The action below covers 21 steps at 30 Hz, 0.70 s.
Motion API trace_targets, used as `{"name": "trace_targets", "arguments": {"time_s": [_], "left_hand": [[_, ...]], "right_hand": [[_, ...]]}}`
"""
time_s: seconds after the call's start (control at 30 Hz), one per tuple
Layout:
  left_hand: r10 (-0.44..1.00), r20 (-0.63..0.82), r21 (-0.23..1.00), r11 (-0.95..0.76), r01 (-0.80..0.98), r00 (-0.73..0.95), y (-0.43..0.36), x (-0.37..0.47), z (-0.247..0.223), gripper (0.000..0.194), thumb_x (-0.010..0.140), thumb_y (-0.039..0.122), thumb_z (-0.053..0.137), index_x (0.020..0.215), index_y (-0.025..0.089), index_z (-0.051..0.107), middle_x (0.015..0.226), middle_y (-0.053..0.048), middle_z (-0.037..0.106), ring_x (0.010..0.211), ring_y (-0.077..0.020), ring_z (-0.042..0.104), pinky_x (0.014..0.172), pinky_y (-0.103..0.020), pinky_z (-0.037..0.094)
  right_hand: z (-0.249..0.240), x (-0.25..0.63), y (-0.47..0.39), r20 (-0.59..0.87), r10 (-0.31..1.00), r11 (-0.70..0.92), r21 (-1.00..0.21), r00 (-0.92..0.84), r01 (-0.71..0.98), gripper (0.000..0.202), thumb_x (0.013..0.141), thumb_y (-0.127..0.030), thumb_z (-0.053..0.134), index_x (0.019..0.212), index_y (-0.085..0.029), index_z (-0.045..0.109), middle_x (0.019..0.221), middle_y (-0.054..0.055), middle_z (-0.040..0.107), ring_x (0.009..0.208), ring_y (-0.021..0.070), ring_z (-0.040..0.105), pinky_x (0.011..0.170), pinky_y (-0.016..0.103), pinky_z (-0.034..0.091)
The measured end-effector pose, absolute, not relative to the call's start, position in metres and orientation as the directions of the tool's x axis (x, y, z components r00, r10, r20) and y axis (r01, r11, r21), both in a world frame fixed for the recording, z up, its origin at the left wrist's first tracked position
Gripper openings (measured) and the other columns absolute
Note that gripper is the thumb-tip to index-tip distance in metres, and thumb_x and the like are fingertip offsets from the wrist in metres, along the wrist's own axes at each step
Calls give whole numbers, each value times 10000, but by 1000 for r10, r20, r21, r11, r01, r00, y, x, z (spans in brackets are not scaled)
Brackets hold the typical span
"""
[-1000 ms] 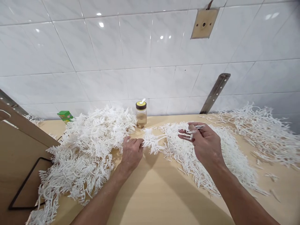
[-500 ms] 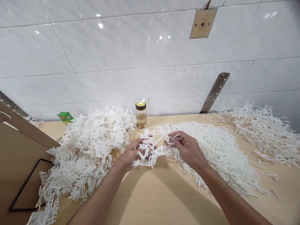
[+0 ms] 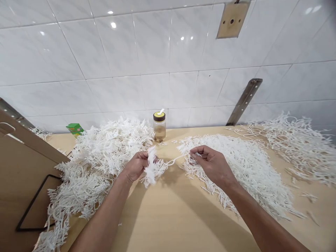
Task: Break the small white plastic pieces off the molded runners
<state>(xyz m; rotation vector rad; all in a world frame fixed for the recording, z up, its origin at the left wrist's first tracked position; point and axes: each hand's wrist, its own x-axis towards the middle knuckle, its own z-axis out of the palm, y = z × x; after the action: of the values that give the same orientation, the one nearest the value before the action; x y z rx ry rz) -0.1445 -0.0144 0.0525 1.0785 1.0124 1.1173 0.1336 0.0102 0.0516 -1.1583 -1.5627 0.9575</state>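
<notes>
My left hand (image 3: 137,165) is closed on a tangle of white, branched, plastic-looking strands (image 3: 153,170), smeared by motion. A looped white strand (image 3: 172,162) stretches from this tangle towards my right hand (image 3: 211,164). The right fingers are pinched on that strand's end, with several thin white sticks showing among them. Below and beside the right hand spreads a heap of short white sticks (image 3: 244,171). Beyond the left hand rises a tall pile of white branched pieces (image 3: 105,150).
A clear jar with a dark-rimmed yellow lid (image 3: 159,126) stands near the tiled wall (image 3: 126,94). At far right lies a looser heap of white branching strands (image 3: 296,143). A cardboard box (image 3: 23,168) is at left; a green carton (image 3: 75,129) stands behind the left pile.
My hands have drawn apart, the left one moving leftward with the tangle. The strand between them now runs nearly straight, where it was looped and bunched.
</notes>
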Motion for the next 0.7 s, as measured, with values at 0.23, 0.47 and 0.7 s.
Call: {"name": "trace_targets", "arguments": {"time_s": [0.23, 0.47, 0.7], "left_hand": [[967, -149, 982, 121, 142, 206, -21, -151, 79, 316, 628, 251, 719, 915, 124, 760, 829, -109, 732, 739, -211, 644, 580, -254, 447], [949, -154, 842, -19, 539, 275, -33, -130, 101, 351, 796, 497, 643, 764, 163, 747, 620, -10, 612, 585, -140, 519, 521, -235, 325], [933, -85, 989, 37, 143, 349, -34, -112, 82, 338, 765, 478, 704, 755, 144, 652, 637, -4, 571, 586, -118, 507, 587, -252, 397]], "right_hand": [[46, 118, -2, 188, 953, 241, -945, -237, 221, 301, 813, -494, 676, 912, -210, 688, 833, 55, 722, 754, 197, 656, 695, 327, 523], [39, 102, -18, 246, 915, 317, -929, -321, 192, 174, 847, -380, 653, 909, -224, 698, 893, 52, 724, 787, 191, 661, 719, 313, 517], [44, 97, -29, 364, 835, 472, -860, -413, 197, 118, 899, -315, 586, 922, -237, 673, 937, 44, 712, 846, 190, 658, 759, 313, 515]]}}
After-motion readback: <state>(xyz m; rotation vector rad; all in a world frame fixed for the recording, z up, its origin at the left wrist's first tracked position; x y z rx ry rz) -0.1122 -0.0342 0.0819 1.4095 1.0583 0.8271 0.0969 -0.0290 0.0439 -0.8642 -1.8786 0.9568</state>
